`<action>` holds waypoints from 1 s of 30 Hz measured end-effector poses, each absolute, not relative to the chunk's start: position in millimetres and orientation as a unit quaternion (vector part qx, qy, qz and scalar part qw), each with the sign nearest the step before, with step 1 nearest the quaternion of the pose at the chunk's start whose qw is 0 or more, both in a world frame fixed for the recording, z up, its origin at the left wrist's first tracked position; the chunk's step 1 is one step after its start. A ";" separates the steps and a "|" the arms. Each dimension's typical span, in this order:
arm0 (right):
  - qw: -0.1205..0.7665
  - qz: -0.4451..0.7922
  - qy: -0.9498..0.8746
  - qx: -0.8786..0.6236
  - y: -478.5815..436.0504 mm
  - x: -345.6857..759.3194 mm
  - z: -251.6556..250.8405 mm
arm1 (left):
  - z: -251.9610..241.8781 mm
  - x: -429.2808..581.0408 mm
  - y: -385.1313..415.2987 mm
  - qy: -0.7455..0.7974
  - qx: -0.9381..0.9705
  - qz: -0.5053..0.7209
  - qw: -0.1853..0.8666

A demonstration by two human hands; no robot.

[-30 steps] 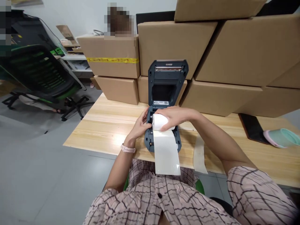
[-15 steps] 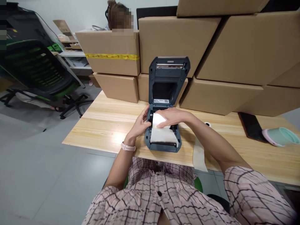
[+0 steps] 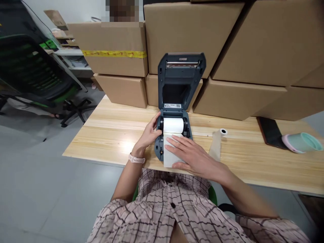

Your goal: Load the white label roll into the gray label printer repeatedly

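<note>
A dark grey label printer (image 3: 180,84) stands on the wooden table (image 3: 113,135) with its lid raised. A white paper roll (image 3: 173,125) sits in its bay, and a strip of paper (image 3: 169,153) runs forward over the printer's front. My right hand (image 3: 190,154) lies flat on that strip, fingers stretched out. My left hand (image 3: 150,133) rests against the printer's left side next to the roll, fingers curled on the casing.
Stacked cardboard boxes (image 3: 253,44) wall off the back of the table. A nearly used-up roll with a loose paper strip (image 3: 217,145) lies right of the printer. A dark phone (image 3: 270,136) and a pink-and-teal cup (image 3: 301,142) lie far right. An office chair (image 3: 32,74) stands at left. Another person sits behind the boxes.
My right hand left the roll, which now sits in the bay, and moved forward to press flat on the paper strip. The left hand stayed at the printer's side.
</note>
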State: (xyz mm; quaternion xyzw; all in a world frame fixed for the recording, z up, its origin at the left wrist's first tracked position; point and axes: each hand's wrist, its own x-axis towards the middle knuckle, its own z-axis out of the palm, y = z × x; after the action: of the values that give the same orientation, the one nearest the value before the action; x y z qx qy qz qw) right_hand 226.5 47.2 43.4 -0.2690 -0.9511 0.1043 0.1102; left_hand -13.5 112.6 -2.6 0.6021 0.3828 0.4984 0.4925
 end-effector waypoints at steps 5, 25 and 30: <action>0.142 0.052 -0.941 -0.303 33.1 211.1 32.1 | -1.4 -12.2 110.8 0.394 0.590 0.500 0.496; 0.227 0.224 -0.911 -0.261 22.9 251.3 62.5 | 8.0 -3.4 88.5 0.451 0.543 0.496 0.505; 0.468 0.211 -0.775 -0.368 128.7 269.1 110.1 | 10.7 15.0 27.7 0.509 0.499 0.480 0.511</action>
State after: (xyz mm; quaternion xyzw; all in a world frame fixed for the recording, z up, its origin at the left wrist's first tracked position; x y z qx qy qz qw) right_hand 269.1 128.7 110.1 -0.3681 -0.7752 0.2111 0.4680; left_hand 15.0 27.7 10.7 0.4992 0.5090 0.4801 0.5111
